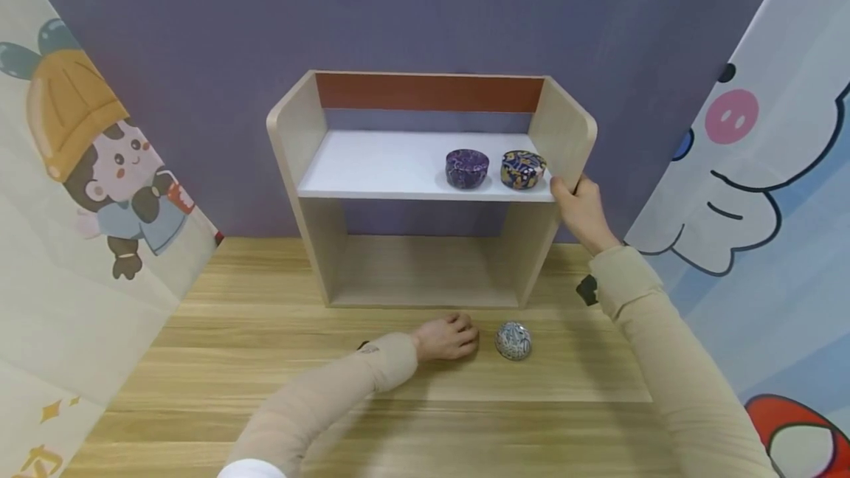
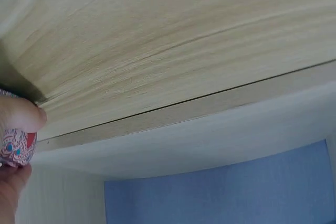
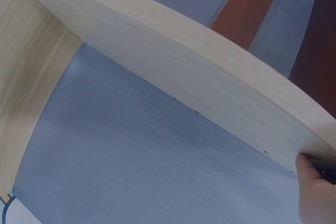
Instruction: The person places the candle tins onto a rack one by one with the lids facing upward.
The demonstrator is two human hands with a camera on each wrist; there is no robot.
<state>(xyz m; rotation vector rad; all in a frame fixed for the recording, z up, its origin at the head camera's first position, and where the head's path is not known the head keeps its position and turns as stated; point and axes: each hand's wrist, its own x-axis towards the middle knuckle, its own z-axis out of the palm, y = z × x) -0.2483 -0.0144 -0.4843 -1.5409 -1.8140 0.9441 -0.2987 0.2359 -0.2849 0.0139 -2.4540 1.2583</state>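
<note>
A small pale wooden shelf unit (image 1: 425, 301) with a white upper board stands on the table. My left hand (image 1: 448, 338) is low at its front; in the left wrist view it holds a small paisley-patterned tin (image 2: 18, 148) between thumb and finger. The head view hides that tin under the hand. Just right of this hand, a blue-and-white patterned round tin (image 1: 513, 341) sits on the table. My right hand (image 1: 583, 212) grips the unit's right side panel (image 1: 564, 135) at upper-board height, thumb at the front edge. In the right wrist view, fingers (image 3: 310, 177) lie against the panel's outer face.
On the white board stand a purple tin (image 1: 467, 170) and a navy-and-gold tin (image 1: 522, 170), close to the right panel. A dark object (image 1: 587, 290) lies at the table's right edge. Printed cloth walls (image 1: 797, 168) flank the wooden table (image 1: 239, 323).
</note>
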